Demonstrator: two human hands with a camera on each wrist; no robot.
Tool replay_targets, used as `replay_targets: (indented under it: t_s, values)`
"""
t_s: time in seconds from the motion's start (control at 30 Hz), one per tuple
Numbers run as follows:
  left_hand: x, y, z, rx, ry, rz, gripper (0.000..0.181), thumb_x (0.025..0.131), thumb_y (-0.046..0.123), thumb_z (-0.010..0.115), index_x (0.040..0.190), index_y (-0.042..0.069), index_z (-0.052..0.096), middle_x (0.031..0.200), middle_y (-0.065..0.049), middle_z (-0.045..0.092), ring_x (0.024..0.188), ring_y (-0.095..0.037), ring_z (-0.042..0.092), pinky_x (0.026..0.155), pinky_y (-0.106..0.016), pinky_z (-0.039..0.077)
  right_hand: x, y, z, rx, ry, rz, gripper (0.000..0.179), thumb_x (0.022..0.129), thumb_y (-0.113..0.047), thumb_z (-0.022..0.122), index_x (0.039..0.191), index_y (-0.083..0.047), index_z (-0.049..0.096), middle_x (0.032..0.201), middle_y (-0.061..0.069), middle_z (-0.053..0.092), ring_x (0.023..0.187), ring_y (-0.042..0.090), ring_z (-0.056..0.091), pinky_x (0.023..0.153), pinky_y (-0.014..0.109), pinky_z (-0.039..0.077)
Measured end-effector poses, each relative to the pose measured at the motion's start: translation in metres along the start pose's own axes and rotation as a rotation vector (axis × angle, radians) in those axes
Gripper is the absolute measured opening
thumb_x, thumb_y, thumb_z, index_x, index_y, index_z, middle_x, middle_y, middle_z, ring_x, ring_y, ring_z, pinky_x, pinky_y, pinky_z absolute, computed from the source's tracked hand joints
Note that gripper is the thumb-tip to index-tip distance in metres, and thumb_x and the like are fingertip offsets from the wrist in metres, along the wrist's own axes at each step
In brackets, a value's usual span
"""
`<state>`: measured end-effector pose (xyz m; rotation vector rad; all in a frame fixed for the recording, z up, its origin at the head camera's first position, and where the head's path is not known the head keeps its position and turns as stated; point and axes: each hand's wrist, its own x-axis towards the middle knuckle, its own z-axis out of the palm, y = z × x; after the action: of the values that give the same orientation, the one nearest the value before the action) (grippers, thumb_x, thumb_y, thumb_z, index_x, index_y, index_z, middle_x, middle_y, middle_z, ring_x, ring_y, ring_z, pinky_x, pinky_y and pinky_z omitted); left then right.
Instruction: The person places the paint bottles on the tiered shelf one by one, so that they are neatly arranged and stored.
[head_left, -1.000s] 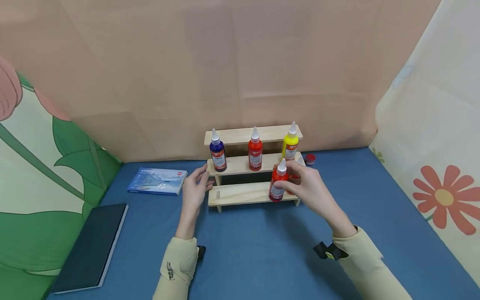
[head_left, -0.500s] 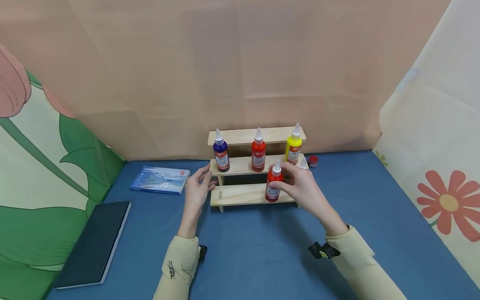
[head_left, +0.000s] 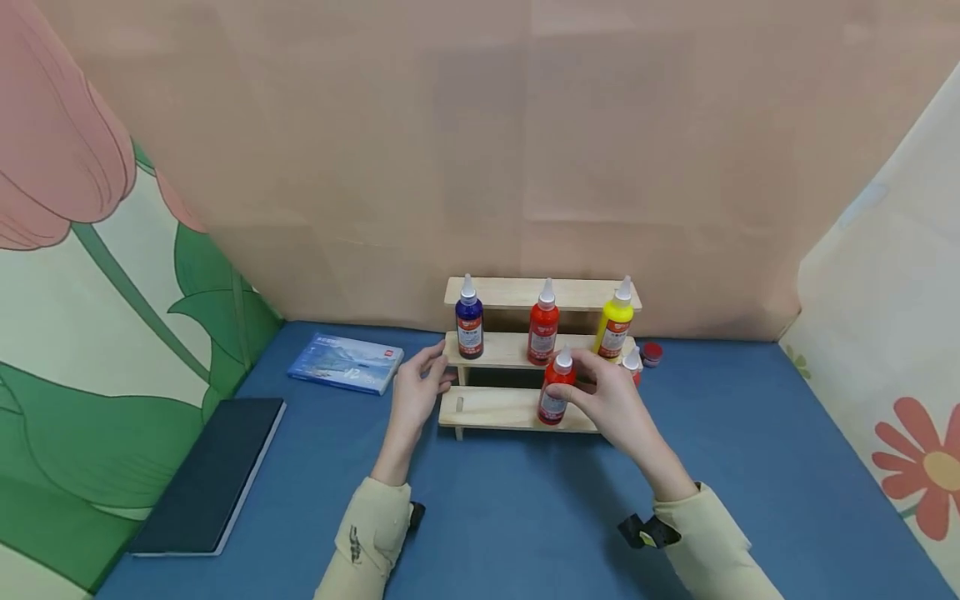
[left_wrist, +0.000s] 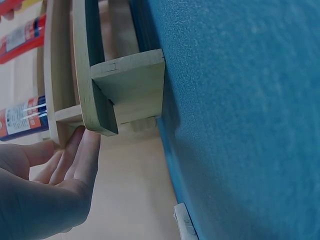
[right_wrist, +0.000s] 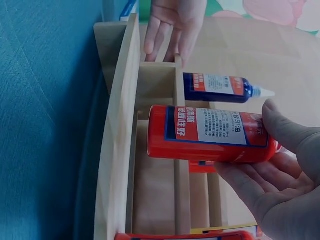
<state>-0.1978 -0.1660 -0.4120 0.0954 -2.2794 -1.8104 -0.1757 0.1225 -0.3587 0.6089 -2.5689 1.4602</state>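
My right hand [head_left: 611, 400] holds a red squeeze bottle [head_left: 553, 402] with a white nozzle, its thumb and fingers on opposite sides. The bottle is nearly upright over the lowest board of a wooden stepped rack [head_left: 487, 407]. In the right wrist view the bottle's label [right_wrist: 220, 126] shows printed characters. My left hand [head_left: 416, 392] pinches the left end of the middle board [left_wrist: 59, 85], thumb above and fingers below. On that board stand blue [head_left: 469, 329], red [head_left: 543, 333] and yellow [head_left: 615, 321] bottles. Another red bottle [head_left: 633, 364] is partly hidden behind my right hand.
A blue flat box [head_left: 347, 362] lies left of the rack. Nearer the front left is a dark notebook [head_left: 210, 475]. A small dark-red round item [head_left: 651, 353] sits past the rack's right end. Paper-covered walls [head_left: 525, 167] stand behind and at the sides.
My right hand has carried the red bottle left along the lowest board, exposing more of the red bottle behind it. The left hand keeps its place on the rack. The head view has shifted.
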Motion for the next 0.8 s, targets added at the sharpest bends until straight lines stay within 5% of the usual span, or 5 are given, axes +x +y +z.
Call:
replay_targets:
  t_s: [0.8]
  values:
    - [0.004, 0.001, 0.0, 0.001, -0.019, -0.018, 0.041, 0.114, 0.013, 0.057, 0.152, -0.001, 0.058, 0.14, -0.027, 0.066, 0.109, -0.043, 0.075, 0.09, -0.041, 0.065, 0.011, 0.007, 0.012, -0.025, -0.006, -0.017, 0.045, 0.09, -0.004, 0.087, 0.131, 0.003, 0.069, 0.122, 0.019, 0.074, 0.11, 0.035, 0.073, 0.098, 0.052, 0.063]
